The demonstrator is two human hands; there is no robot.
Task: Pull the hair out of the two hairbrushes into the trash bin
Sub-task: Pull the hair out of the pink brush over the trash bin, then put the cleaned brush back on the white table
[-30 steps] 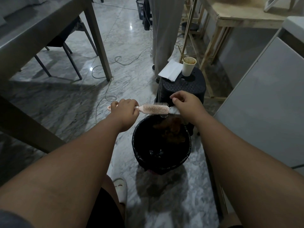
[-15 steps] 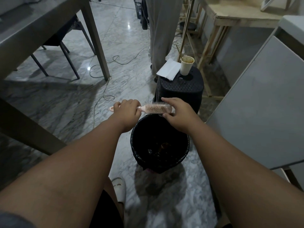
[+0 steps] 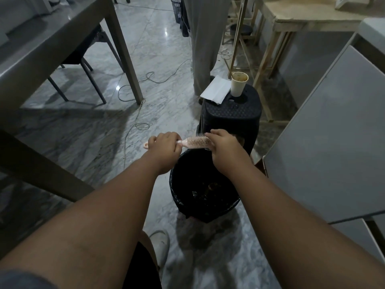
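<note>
Head view
Left hand (image 3: 164, 148): clenched in a fist round the handle of the hairbrush (image 3: 196, 142), knuckles up; the looped end of the handle sticks out past the left side of the fist.
Left fingers (image 3: 166, 136): fully curled, wrapped tight on the handle with no gap showing.
Right hand (image 3: 224, 151): set over the far right end of the brush head, back of the hand towards the camera.
Right fingers (image 3: 214, 133): bent down over the tip of the head and touching the bristles there. Whether they pinch any hair cannot be told, as the hand hides its own fingertips.
Hairbrush: pale pink, held level between the two hands, bristles pointing up and away. It hangs in the air just over the far rim of the trash bin.
Trash bin (image 3: 208, 213): round and black with a dark liner, standing on the marble floor below the hands. A few dim, glossy scraps lie at the bottom.
Stool (image 3: 231, 113): black plastic, just behind the bin.
Paper cup (image 3: 239, 84): upright on the stool, stained inside.
White paper (image 3: 215, 89): lying on the stool's left edge, touching the cup.
Grey table (image 3: 41, 44): at the left, with a dark chair (image 3: 83, 53) under it.
Cable (image 3: 141, 80): looped across the floor near the table leg.
Shoe (image 3: 160, 245): pale, on the floor between the forearms.
</note>
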